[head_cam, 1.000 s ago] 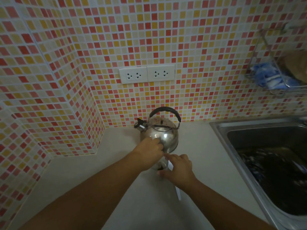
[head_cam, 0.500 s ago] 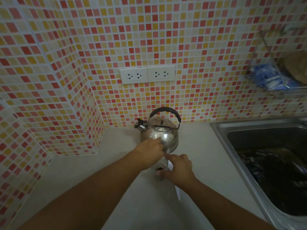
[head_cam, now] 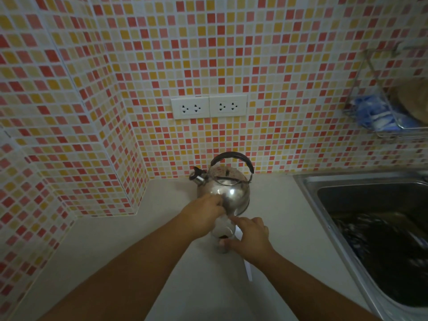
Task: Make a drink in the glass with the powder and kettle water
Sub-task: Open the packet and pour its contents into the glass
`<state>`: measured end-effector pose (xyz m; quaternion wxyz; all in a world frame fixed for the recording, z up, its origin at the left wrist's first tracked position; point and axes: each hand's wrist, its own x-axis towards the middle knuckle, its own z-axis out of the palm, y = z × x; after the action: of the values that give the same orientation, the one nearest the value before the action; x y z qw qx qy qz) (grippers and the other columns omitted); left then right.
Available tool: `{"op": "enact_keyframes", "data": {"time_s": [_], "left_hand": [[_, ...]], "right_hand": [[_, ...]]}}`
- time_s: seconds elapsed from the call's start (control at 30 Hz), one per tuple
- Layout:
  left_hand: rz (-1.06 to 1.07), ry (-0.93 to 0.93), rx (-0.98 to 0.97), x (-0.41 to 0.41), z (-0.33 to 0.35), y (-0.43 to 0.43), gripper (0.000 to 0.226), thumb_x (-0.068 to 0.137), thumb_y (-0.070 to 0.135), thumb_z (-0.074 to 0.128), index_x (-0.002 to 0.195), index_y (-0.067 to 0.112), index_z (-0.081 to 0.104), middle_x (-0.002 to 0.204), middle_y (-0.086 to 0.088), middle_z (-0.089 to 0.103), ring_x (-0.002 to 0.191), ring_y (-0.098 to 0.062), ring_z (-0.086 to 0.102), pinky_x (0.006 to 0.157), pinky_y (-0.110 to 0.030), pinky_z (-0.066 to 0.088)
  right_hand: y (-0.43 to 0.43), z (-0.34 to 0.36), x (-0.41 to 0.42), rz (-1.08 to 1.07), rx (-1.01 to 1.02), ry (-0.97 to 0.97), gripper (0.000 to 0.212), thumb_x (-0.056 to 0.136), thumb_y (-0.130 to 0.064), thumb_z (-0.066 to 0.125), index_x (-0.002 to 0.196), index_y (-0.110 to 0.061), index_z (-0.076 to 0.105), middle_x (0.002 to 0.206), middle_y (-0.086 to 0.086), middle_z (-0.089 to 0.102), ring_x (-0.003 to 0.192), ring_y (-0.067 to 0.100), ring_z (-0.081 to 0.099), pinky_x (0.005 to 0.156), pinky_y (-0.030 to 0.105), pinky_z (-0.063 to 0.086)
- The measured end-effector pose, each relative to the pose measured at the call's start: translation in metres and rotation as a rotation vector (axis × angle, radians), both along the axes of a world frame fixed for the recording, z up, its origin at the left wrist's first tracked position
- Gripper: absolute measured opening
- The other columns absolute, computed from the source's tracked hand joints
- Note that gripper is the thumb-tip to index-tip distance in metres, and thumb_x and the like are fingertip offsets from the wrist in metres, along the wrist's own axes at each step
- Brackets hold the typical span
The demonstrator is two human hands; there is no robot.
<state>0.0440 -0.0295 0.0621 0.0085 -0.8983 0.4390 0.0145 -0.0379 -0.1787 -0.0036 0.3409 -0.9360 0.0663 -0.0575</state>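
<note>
A shiny steel kettle with a black handle stands on the pale counter near the tiled back wall. Just in front of it is a small clear glass with something dark at its bottom. My left hand is curled over the glass's left rim, its fingertips close to the kettle's belly; whatever it may pinch is hidden. My right hand wraps the glass's right side, thumb low on the front and forefinger stretched over the rim. I see no powder packet.
A steel sink with dark water fills the right side. A wire rack with blue cloths hangs on the wall above it. Two sockets sit over the kettle. A thin white strip lies under my right wrist.
Both hands stay at the glass, nearly still. The view has shifted only slightly.
</note>
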Motion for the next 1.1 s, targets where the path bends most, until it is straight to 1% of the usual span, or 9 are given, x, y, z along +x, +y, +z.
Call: {"op": "enact_keyframes", "data": {"time_s": [0.17, 0.3, 0.4, 0.5, 0.67, 0.77, 0.83, 0.93, 1.1], "left_hand": [[0.241, 0.234, -0.388, 0.004, -0.007, 0.015, 0.052, 0.068, 0.035, 0.077, 0.118, 0.029, 0.062, 0.130, 0.000, 0.052, 0.118, -0.021, 0.046, 0.099, -0.037, 0.044], [0.408, 0.653, -0.694, -0.005, 0.001, 0.021, 0.041, 0.064, 0.034, 0.082, 0.102, 0.036, 0.065, 0.104, 0.008, 0.061, 0.098, -0.015, 0.059, 0.078, -0.020, 0.047], [0.448, 1.029, -0.839, -0.015, 0.004, 0.027, 0.034, 0.072, 0.031, 0.077, 0.102, 0.027, 0.060, 0.104, -0.001, 0.062, 0.094, -0.018, 0.064, 0.079, -0.029, 0.053], [0.426, 1.241, -0.884, -0.027, 0.008, 0.031, 0.032, 0.078, 0.030, 0.072, 0.105, 0.019, 0.059, 0.109, -0.006, 0.067, 0.095, -0.021, 0.067, 0.077, -0.028, 0.056], [0.440, 1.182, -0.966, -0.038, 0.005, 0.032, 0.027, 0.081, 0.032, 0.067, 0.104, 0.019, 0.064, 0.110, -0.007, 0.069, 0.102, -0.022, 0.065, 0.083, -0.031, 0.056], [0.426, 1.039, -1.015, -0.041, 0.002, 0.032, 0.004, 0.081, 0.024, 0.068, 0.084, 0.024, 0.070, 0.088, 0.001, 0.071, 0.083, -0.013, 0.065, 0.074, -0.023, 0.054], [0.427, 0.944, -0.995, -0.044, -0.003, 0.032, 0.010, 0.081, 0.019, 0.069, 0.074, 0.025, 0.071, 0.073, 0.007, 0.069, 0.073, -0.009, 0.063, 0.069, -0.020, 0.053], [0.436, 0.802, -0.900, -0.046, -0.012, 0.033, 0.011, 0.083, 0.021, 0.066, 0.072, 0.024, 0.067, 0.071, 0.001, 0.065, 0.069, -0.012, 0.058, 0.070, -0.028, 0.050], [0.456, 0.674, -0.750, -0.058, -0.038, 0.036, 0.013, 0.084, 0.026, 0.065, 0.072, 0.026, 0.063, 0.065, 0.005, 0.059, 0.059, -0.007, 0.050, 0.060, -0.021, 0.042]], "right_hand": [[-0.006, 0.006, -0.001, 0.014, 0.025, -0.007, 0.065, 0.064, -0.055, 0.060, 0.126, -0.038, 0.048, 0.124, -0.008, 0.055, 0.110, 0.019, 0.035, 0.084, 0.031, 0.025], [-0.009, 0.027, 0.003, -0.006, 0.347, -0.047, 0.054, 0.075, -0.016, 0.066, 0.125, -0.032, 0.052, 0.124, 0.007, 0.055, 0.118, 0.023, 0.041, 0.100, 0.034, 0.039], [-0.012, 0.048, 0.002, 0.134, 0.691, -0.096, 0.044, 0.078, 0.000, 0.064, 0.110, -0.031, 0.063, 0.107, -0.005, 0.067, 0.099, -0.001, 0.060, 0.078, 0.012, 0.049], [-0.012, 0.061, -0.001, 0.152, 0.746, -0.071, 0.021, 0.079, -0.005, 0.066, 0.088, -0.023, 0.071, 0.079, -0.015, 0.072, 0.078, -0.006, 0.064, 0.066, 0.006, 0.047], [-0.015, 0.068, -0.004, 0.124, 0.579, -0.040, 0.008, 0.080, -0.012, 0.067, 0.076, -0.019, 0.069, 0.074, -0.008, 0.069, 0.071, 0.000, 0.064, 0.066, 0.009, 0.048], [-0.013, 0.070, -0.007, 0.157, 0.394, -0.012, 0.011, 0.082, -0.015, 0.064, 0.074, -0.023, 0.066, 0.072, -0.010, 0.065, 0.067, -0.003, 0.058, 0.063, 0.007, 0.044], [-0.010, 0.071, -0.009, 0.192, 0.270, -0.004, 0.011, 0.085, -0.017, 0.061, 0.075, -0.023, 0.063, 0.070, -0.013, 0.060, 0.064, -0.004, 0.054, 0.059, 0.008, 0.041], [-0.004, 0.071, -0.014, 0.248, 0.166, 0.065, 0.015, 0.087, -0.018, 0.056, 0.074, -0.024, 0.061, 0.073, -0.008, 0.059, 0.069, 0.005, 0.053, 0.061, 0.016, 0.037], [0.002, 0.053, -0.023, 0.203, 0.141, 0.193, 0.016, 0.083, -0.018, 0.061, 0.089, -0.007, 0.070, 0.095, 0.012, 0.070, 0.088, 0.020, 0.062, 0.076, 0.028, 0.045]]}}
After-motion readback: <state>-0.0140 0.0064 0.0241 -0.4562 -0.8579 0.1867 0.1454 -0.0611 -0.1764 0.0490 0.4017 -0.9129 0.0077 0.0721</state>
